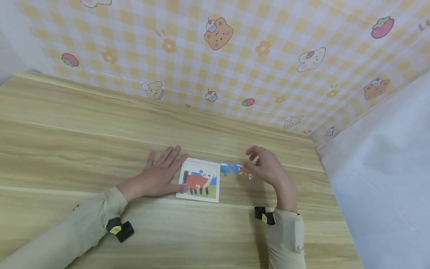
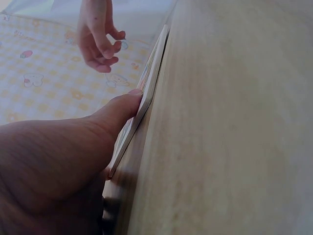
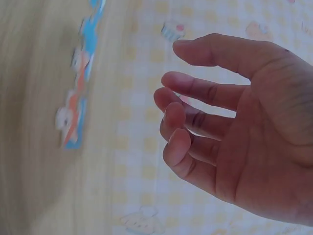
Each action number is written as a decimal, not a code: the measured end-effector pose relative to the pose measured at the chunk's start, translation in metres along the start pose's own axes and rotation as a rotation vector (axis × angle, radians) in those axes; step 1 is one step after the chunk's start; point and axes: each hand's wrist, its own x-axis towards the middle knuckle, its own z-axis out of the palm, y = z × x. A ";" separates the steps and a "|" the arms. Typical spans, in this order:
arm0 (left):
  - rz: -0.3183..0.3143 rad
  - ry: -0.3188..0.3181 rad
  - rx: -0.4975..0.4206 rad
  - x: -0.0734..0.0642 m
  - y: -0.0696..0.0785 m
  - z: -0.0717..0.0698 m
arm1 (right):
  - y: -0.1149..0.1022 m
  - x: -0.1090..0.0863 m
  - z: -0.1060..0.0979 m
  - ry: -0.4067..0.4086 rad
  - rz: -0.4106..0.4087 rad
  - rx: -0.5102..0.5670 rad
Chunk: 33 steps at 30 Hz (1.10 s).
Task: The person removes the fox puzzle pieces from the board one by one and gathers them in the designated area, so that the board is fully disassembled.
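A small jigsaw puzzle in a white frame (image 1: 197, 199), picturing a red animal on grass, lies flat on the table. My left hand (image 1: 157, 180) is spread beside its left edge. The thumb rests on the picture, as the left wrist view also shows, and the fingers are straight. Right of the frame lie loose puzzle pieces: a blue-green one (image 1: 225, 169) and an orange and white one (image 3: 73, 117). Above these pieces hovers my right hand (image 1: 267, 166), with its fingers loosely bent and nothing between them in the right wrist view (image 3: 254, 122).
The wood-grain tabletop (image 1: 84, 142) spreads around both hands. A yellow checked cloth (image 1: 188, 56) with cartoon animals hangs along the back edge. White cloth (image 1: 386, 149) hangs past the table's right edge. Each wrist wears a small black camera (image 1: 125, 231).
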 end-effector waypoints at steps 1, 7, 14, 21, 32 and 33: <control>-0.001 -0.001 0.000 0.000 0.000 0.000 | -0.004 0.000 0.000 0.006 -0.016 -0.002; -0.004 -0.005 0.005 0.000 0.001 0.001 | -0.030 0.002 0.010 0.013 -0.147 -0.006; -0.003 -0.017 0.020 0.000 0.001 0.001 | -0.058 0.005 0.035 -0.085 -0.268 0.037; 0.005 -0.013 0.024 -0.002 0.001 0.000 | -0.076 0.007 0.055 -0.211 -0.313 0.036; 0.013 -0.007 0.038 0.001 -0.001 0.002 | -0.085 0.013 0.074 -0.262 -0.284 -0.018; 0.013 -0.008 0.038 0.001 -0.001 0.002 | -0.085 0.014 0.076 -0.259 -0.288 -0.022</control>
